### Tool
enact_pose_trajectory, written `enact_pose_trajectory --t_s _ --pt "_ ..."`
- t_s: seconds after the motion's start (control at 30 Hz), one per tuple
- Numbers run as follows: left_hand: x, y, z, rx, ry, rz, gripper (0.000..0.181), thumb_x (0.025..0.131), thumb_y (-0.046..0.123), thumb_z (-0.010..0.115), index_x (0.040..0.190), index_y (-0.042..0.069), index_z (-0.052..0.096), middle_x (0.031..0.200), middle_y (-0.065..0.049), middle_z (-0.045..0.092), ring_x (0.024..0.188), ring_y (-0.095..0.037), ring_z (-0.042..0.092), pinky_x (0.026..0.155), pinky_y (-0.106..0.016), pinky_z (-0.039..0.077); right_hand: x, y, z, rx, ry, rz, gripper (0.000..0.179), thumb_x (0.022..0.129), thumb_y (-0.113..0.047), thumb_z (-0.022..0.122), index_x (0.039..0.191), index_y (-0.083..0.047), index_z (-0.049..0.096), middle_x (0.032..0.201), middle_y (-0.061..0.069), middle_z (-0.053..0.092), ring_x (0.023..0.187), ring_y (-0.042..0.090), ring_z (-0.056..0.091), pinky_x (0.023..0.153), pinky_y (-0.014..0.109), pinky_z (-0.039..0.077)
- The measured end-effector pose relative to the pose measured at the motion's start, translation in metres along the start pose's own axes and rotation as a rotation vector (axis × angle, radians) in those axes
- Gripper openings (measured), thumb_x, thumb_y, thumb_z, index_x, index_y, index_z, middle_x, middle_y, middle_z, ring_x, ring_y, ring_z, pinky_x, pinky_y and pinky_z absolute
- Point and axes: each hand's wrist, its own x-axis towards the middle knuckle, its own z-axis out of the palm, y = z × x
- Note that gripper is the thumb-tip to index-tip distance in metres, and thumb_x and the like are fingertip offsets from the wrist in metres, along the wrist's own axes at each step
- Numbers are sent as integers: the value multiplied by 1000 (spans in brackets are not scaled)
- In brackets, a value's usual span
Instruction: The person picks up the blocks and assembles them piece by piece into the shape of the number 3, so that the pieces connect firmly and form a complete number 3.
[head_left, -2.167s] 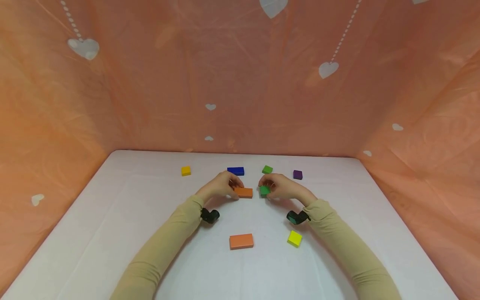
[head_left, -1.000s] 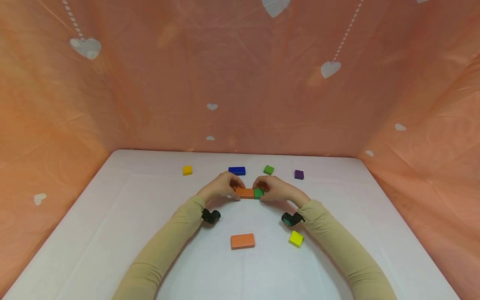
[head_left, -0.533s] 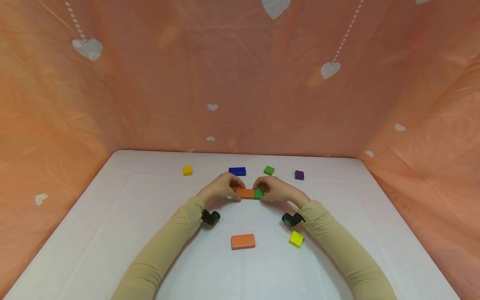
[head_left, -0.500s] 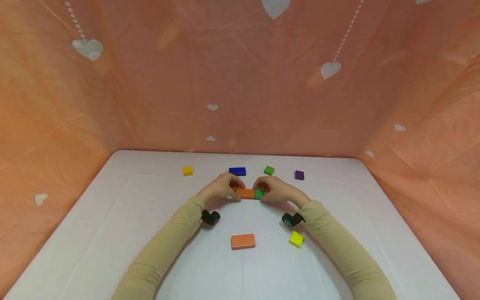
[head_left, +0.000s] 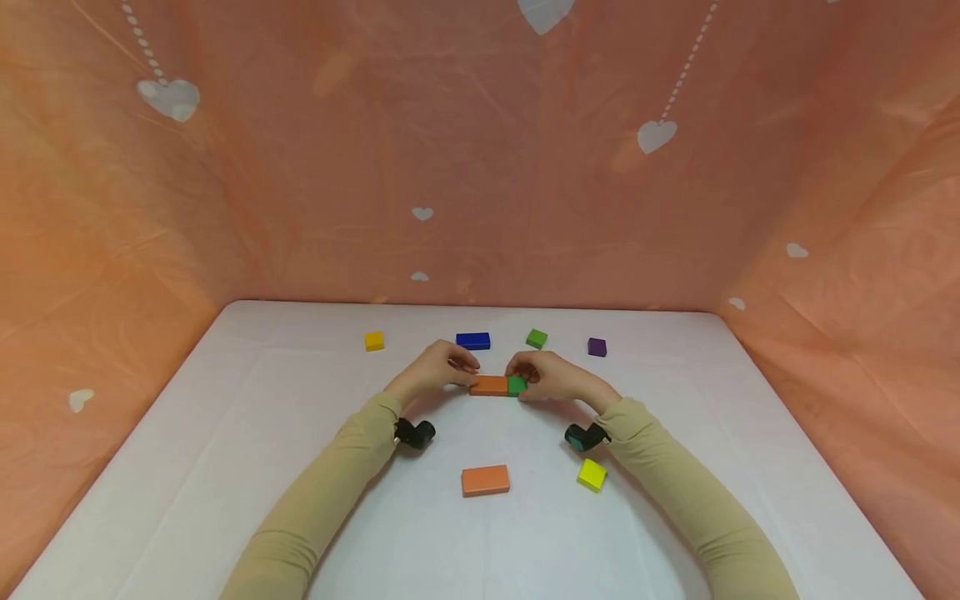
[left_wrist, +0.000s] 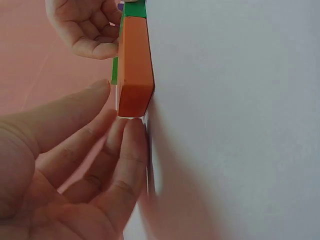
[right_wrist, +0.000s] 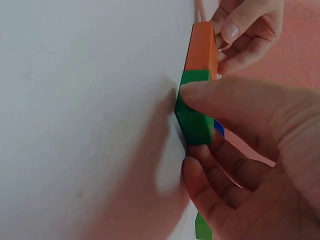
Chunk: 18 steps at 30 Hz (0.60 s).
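Near the middle of the white table, an orange rectangular block (head_left: pixel 489 386) lies end to end with a small green block (head_left: pixel 515 387), the two touching. My right hand (head_left: pixel 558 377) pinches the green block; in the right wrist view its thumb presses the near side of that green block (right_wrist: pixel 196 120). Just off the orange block's left end is my left hand (head_left: pixel 433 372). The left wrist view shows its fingers loosely bent, with a small gap to the orange block (left_wrist: pixel 136 60) and nothing held.
Along the far side stand a yellow block (head_left: pixel 374 342), a blue block (head_left: pixel 473 342), a light green block (head_left: pixel 536 338) and a purple block (head_left: pixel 597 347). Nearer are a second orange block (head_left: pixel 485 481) and a bright yellow block (head_left: pixel 592 476). An orange curtain (head_left: pixel 480 167) surrounds the table.
My right hand has brought the green block leftward against the orange block's end. My left hand has since let go of the orange block and shifted slightly left.
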Motion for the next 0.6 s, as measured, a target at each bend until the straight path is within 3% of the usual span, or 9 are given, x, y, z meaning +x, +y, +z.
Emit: enact_pose_trajectory --t_s 0.23,0.6 --pt "-1 0 0 -62 41 -115 23 84 10 74 103 -1 70 92 -7 66 76 -16 60 70 -25 53 0 -2 -3 -5 -3 4 38 81 -6 76 116 -4 60 105 2 61 92 19 54 84 29 48" --pt "-2 1 1 -145 25 -146 19 84 6 73 100 -4 69 89 -10 67 69 -15 64 69 -27 56 -2 2 -4 3 6 8 41 81 -7 77 117 -4 60 106 3 62 94 18 56 85 31 49"
